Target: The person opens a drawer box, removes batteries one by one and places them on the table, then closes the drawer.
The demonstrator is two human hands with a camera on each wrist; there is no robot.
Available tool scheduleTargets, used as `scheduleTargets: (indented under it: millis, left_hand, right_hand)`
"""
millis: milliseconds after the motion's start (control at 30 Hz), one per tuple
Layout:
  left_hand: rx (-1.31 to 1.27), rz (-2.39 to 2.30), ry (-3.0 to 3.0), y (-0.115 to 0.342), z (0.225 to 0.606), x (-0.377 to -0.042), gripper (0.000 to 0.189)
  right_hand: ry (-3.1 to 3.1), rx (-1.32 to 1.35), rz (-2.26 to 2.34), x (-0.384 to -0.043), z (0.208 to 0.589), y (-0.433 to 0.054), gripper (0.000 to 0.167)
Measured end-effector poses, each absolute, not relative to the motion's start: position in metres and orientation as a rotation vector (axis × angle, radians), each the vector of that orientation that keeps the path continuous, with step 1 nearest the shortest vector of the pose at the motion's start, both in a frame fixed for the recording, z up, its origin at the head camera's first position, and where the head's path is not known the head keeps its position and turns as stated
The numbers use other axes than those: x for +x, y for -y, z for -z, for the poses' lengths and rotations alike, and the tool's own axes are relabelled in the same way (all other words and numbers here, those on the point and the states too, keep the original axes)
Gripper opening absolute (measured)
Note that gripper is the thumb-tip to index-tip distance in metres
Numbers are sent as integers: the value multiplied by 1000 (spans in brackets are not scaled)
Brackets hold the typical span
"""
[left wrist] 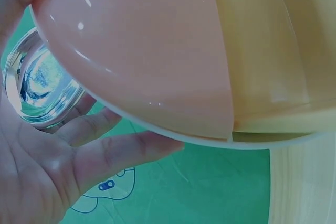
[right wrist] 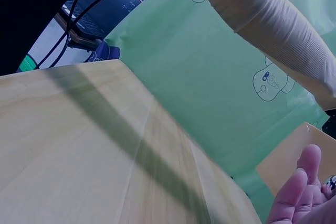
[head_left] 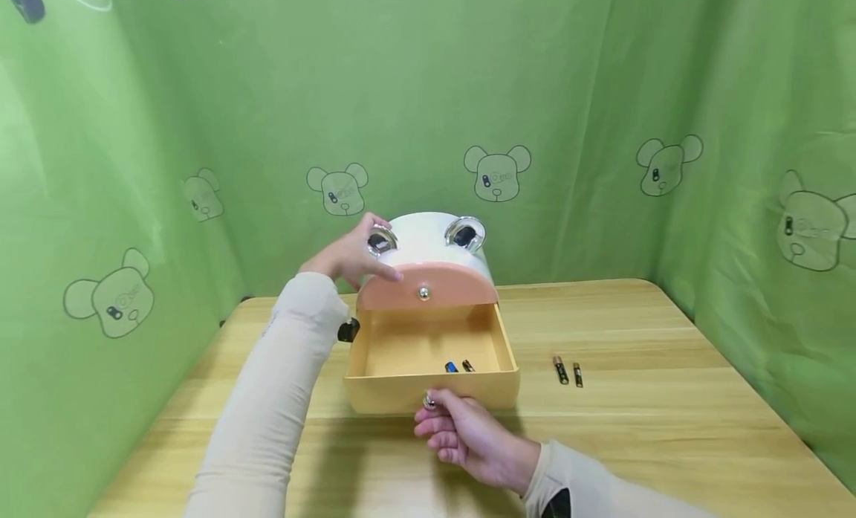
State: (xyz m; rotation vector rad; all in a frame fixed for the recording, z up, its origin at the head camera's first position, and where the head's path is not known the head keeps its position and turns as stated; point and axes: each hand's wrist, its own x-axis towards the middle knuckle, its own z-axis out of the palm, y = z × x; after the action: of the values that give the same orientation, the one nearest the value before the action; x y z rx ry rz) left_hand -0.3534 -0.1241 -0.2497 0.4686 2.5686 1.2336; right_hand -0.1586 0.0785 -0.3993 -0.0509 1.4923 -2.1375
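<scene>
A small drawer box (head_left: 420,239) with a white rounded top, a pink upper front and two shiny eye-shaped ornaments stands on the table. Its yellow lower drawer (head_left: 388,395) is pulled out. Inside it, close to the front wall, lie a blue battery (head_left: 451,367) and a dark battery (head_left: 468,366). My left hand (head_left: 353,252) holds the box's upper left side around one eye; in the left wrist view its fingers (left wrist: 123,153) lie along the white rim. My right hand (head_left: 478,438) pinches the silver knob (head_left: 429,401) of the drawer between thumb and fingers.
Two batteries (head_left: 560,370) lie on the wooden table (head_left: 622,332) to the right of the drawer. The upper pink front carries another silver knob (head_left: 424,293). Green curtains (head_left: 568,94) with bear prints surround the table at the back and sides.
</scene>
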Motion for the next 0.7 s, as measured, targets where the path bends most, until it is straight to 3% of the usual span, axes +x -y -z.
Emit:
scheduleTargets:
  millis: [700]
  left_hand:
    - [454,-1237,-2558,125,249,-354,98]
  right_hand:
    - [-1423,-128,2037,-163,399,-81,42]
